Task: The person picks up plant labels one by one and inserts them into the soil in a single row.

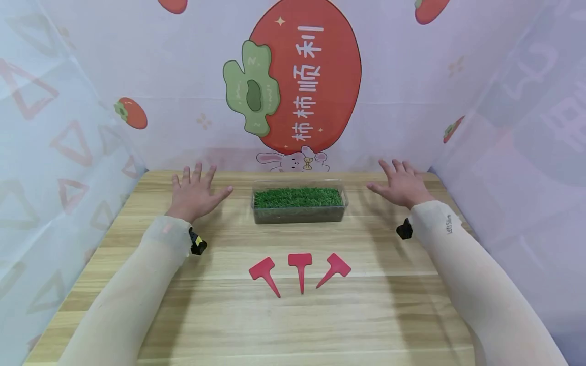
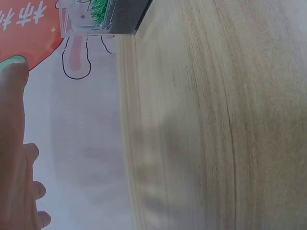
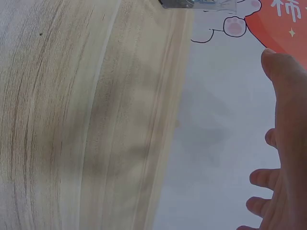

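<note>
My left hand point(image 1: 192, 195) is spread over the table's far left, its fingers straight and nothing in it. On the other side my right hand point(image 1: 402, 184) is likewise spread, holding nothing. Between them stands a clear plastic box point(image 1: 297, 216) with green artificial grass point(image 1: 297, 197) inside; neither hand touches it. Nearer the front lie three red T-shaped plant labels: a left one point(image 1: 263, 269), a middle one point(image 1: 300, 260) and a right one point(image 1: 338, 265). Their pointed stems face the front edge. Both wrist views show part of the box at the top.
The wooden table point(image 1: 302, 330) runs back to a white printed curtain point(image 1: 183, 101) with a large persimmon drawing. More curtain closes in the left and right sides. Black wrist devices point(image 1: 198, 243) sit at both cuffs.
</note>
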Tool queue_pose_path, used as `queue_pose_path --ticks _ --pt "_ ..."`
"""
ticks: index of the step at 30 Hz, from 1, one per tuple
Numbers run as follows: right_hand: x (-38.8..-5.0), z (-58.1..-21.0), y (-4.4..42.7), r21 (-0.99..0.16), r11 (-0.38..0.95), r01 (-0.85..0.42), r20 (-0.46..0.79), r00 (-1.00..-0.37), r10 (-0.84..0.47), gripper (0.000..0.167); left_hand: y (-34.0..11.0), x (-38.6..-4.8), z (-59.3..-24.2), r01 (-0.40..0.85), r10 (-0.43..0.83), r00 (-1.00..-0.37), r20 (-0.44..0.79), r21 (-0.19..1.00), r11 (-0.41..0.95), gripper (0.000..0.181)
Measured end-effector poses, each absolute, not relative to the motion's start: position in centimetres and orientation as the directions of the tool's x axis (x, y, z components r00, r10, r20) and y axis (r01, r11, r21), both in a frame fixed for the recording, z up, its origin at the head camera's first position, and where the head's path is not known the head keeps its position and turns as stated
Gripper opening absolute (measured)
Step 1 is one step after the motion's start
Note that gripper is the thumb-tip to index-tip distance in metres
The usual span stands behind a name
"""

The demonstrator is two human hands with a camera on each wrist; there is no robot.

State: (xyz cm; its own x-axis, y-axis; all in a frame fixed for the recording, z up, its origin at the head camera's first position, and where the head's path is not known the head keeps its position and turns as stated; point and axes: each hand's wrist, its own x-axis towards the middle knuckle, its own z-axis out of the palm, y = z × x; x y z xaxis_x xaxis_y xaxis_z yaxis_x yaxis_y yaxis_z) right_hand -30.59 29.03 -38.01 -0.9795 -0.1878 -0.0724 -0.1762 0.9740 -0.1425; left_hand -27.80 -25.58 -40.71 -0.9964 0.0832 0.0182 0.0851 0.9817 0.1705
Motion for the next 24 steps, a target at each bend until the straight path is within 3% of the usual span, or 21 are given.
queue_pose_path --ticks 16,19,24 --pt "-31.1 -38.9 28.7 -0.196 0.96 -0.201 -0.089 -0.971 -0.222 0.091 -26.0 -28.1 -42.2 0.162 0.119 -0.98 0.159 0.288 0.944 0.091" --pt "-31.0 -38.7 28.7 -0.217 0.953 -0.213 -0.061 -0.971 -0.231 0.082 -25.7 -28.0 -41.9 0.198 0.146 -0.976 0.164 0.371 0.907 0.087" --pt "-30.7 -38.7 28.5 -0.235 0.943 -0.235 -0.03 -0.968 -0.249 0.07 -25.2 -27.6 -41.8 0.183 0.184 -0.981 0.066 0.639 0.747 0.085"
